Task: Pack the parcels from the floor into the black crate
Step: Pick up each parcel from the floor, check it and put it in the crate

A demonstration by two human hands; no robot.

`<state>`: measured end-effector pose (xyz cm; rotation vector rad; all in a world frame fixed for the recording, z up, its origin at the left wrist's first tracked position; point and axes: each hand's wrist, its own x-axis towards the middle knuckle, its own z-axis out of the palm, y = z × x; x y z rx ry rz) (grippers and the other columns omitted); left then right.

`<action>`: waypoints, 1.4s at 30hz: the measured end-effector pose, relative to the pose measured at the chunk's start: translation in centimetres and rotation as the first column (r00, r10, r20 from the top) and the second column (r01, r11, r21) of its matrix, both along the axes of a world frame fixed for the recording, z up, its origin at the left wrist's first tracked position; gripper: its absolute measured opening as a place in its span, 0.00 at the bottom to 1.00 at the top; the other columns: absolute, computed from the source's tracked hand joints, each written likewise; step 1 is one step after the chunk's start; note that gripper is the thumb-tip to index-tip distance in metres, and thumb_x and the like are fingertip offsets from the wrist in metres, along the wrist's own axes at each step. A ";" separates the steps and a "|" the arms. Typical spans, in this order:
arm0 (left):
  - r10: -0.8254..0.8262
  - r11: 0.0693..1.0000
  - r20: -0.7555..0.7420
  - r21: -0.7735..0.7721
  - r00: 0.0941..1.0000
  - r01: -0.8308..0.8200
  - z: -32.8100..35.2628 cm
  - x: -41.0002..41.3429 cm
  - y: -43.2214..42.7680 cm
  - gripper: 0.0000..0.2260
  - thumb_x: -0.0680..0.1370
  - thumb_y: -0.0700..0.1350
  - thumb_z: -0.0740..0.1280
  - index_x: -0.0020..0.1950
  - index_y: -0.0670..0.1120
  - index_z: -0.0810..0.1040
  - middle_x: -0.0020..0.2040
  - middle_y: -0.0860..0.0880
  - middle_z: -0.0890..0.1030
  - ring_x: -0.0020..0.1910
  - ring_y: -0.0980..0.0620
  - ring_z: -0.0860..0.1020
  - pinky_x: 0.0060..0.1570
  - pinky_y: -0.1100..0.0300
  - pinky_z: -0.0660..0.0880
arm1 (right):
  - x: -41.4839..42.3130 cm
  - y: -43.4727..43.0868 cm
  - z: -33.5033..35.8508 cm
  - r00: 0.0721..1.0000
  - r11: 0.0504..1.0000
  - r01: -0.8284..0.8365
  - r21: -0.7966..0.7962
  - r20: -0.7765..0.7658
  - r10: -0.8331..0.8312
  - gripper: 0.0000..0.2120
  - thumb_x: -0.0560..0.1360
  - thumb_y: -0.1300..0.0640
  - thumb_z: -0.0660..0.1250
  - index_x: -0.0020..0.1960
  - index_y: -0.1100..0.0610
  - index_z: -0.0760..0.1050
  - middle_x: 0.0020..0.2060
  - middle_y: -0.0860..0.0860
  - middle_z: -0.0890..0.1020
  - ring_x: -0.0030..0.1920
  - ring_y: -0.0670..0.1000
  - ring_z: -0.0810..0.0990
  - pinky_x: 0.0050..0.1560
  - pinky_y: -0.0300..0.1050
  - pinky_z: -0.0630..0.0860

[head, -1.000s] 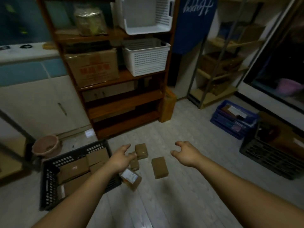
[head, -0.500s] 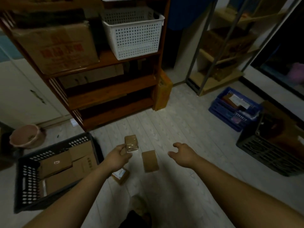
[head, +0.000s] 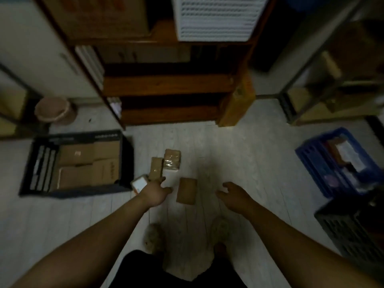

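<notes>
Several brown parcels lie on the pale floor in front of me: a taped parcel [head: 172, 160], a narrow parcel [head: 156, 168] beside it, a flat parcel [head: 186, 190], and a white-labelled parcel [head: 139, 183] partly under my wrist. My left hand [head: 155, 192] reaches over them with spread fingers, its fingertips at the narrow parcel's near end, holding nothing. To the right of the flat parcel, my right hand [head: 232, 194] hovers empty with loosely curled fingers. The black crate [head: 83, 135] stands on the floor at the left with several cardboard parcels inside.
A wooden shelf unit [head: 166, 86] stands just behind the parcels, with a yellow box [head: 236, 104] leaning at its right foot. A pink bucket [head: 53, 110] sits far left. A blue crate [head: 332, 163] and another black crate [head: 353, 229] stand at the right. My slippered feet [head: 153, 238] are below.
My head has tilted down and closer, so my feet now show. My left hand has dropped back from the taped parcel to the near end of the narrow one. The right hand stays open.
</notes>
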<state>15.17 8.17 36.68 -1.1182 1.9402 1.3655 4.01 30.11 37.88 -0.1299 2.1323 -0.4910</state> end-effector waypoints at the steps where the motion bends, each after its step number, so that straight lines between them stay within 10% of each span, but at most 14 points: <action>1: 0.040 0.999 0.027 -0.010 0.999 -0.040 -1.2 0.3 0.4 0.33 0.72 0.55 0.70 0.70 0.39 0.66 0.66 0.39 0.73 0.61 0.41 0.74 0.57 0.56 0.72 | -0.8 0.0 -0.9 0.999 0.999 -0.042 0.007 0.021 0.042 0.30 0.79 0.45 0.60 0.76 0.55 0.56 0.74 0.55 0.62 0.70 0.55 0.67 0.63 0.41 0.66; 14: 0.166 0.986 0.268 -0.066 0.949 -0.154 -17.0 -2.8 6.3 0.29 0.78 0.50 0.64 0.76 0.46 0.57 0.75 0.44 0.61 0.72 0.45 0.64 0.69 0.56 0.61 | -9.3 1.5 -20.7 0.958 0.965 -0.260 0.032 0.134 0.253 0.29 0.79 0.47 0.61 0.75 0.56 0.58 0.72 0.57 0.65 0.69 0.58 0.68 0.65 0.52 0.70; 21: 0.182 0.982 0.320 -0.114 0.930 -0.153 -34.1 -4.3 5.1 0.29 0.78 0.51 0.65 0.75 0.47 0.59 0.70 0.42 0.69 0.62 0.45 0.73 0.57 0.58 0.68 | -8.2 1.2 -38.7 0.953 0.980 -0.195 0.029 0.243 0.182 0.33 0.78 0.46 0.62 0.77 0.58 0.55 0.74 0.58 0.62 0.71 0.58 0.66 0.68 0.53 0.68; 30: 0.200 0.977 0.271 -0.127 0.942 -0.171 -53.0 -6.7 4.4 0.34 0.76 0.54 0.66 0.77 0.45 0.55 0.74 0.41 0.64 0.67 0.43 0.69 0.54 0.60 0.66 | -7.1 -3.3 -54.7 0.962 0.999 -0.018 -0.042 0.271 0.029 0.19 0.80 0.53 0.61 0.64 0.65 0.72 0.54 0.57 0.78 0.54 0.59 0.79 0.39 0.44 0.75; 35: 0.356 0.931 0.227 -0.004 0.906 -0.365 -59.4 -8.3 3.9 0.39 0.71 0.62 0.68 0.76 0.52 0.55 0.74 0.46 0.64 0.70 0.42 0.66 0.57 0.50 0.68 | -5.8 -5.6 -62.0 0.970 0.988 0.113 -0.106 0.229 -0.086 0.37 0.78 0.40 0.60 0.78 0.54 0.47 0.75 0.55 0.60 0.71 0.59 0.66 0.66 0.53 0.69; 42: 0.430 0.862 0.218 0.189 0.876 -0.470 -61.8 -7.5 4.7 0.28 0.75 0.56 0.67 0.71 0.52 0.63 0.64 0.48 0.73 0.58 0.44 0.75 0.54 0.45 0.75 | -4.4 -5.9 -64.5 0.916 0.936 0.325 -0.131 0.290 -0.278 0.38 0.78 0.43 0.61 0.78 0.55 0.45 0.76 0.56 0.59 0.72 0.59 0.64 0.70 0.55 0.65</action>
